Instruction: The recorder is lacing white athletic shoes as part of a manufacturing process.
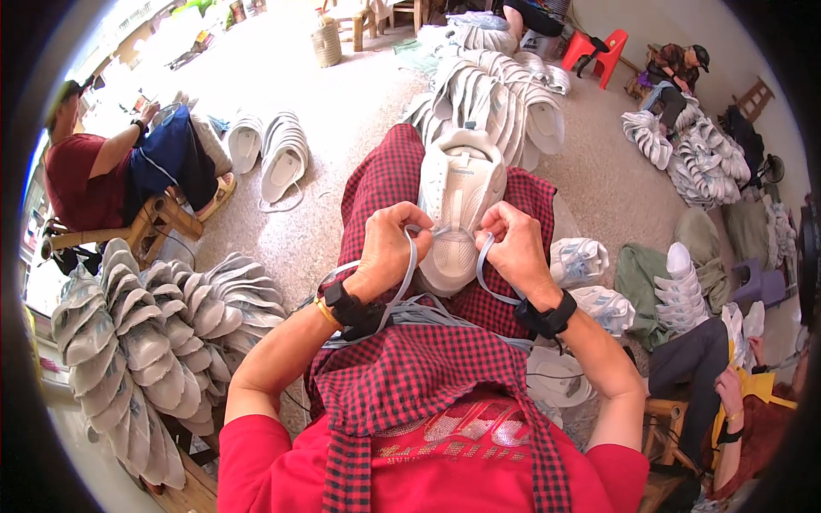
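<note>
Between the wearer's knees, over a red-and-black checked apron (419, 380), I have a pale athletic shoe (463, 192) with its toe turned back toward the wearer. My left grip (389, 250) pinches a grey-blue shoelace (481, 263) near the shoe's left edge; my right grip (515, 246) pinches lacing at the opposite edge, fingertips likewise pressed together. Spare laces (428, 311) lie bunched on the lap, just below the toe. Stacked shoe uppers (162, 342) fan out at left, and I see another heap of shoes (487, 103) beyond the knees.
</note>
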A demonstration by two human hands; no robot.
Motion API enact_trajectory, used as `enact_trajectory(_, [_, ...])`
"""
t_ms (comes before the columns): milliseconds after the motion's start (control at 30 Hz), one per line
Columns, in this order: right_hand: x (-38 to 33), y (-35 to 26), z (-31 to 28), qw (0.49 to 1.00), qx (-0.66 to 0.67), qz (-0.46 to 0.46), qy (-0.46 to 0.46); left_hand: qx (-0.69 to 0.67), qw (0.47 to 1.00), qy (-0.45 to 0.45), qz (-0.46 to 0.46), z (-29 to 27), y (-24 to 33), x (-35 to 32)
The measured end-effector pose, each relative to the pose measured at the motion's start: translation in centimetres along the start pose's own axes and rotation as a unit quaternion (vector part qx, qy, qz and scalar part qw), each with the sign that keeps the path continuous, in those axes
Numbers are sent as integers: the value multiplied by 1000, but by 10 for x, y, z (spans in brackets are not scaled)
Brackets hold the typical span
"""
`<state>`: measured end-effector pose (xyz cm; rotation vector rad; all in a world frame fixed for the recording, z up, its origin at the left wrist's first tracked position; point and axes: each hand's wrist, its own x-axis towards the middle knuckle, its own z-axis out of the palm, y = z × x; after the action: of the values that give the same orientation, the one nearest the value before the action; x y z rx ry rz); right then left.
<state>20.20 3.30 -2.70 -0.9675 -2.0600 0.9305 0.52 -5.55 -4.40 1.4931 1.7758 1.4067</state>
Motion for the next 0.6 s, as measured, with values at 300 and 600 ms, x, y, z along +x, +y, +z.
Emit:
enact_trajectory(300, [11,-4,15,999,-21,-37,-7,14,1000,0,25,14,-3,12])
enact_trajectory(600, [11,-27,-16,860,-376,-340,-57,275,896,-117,328,2,15,20])
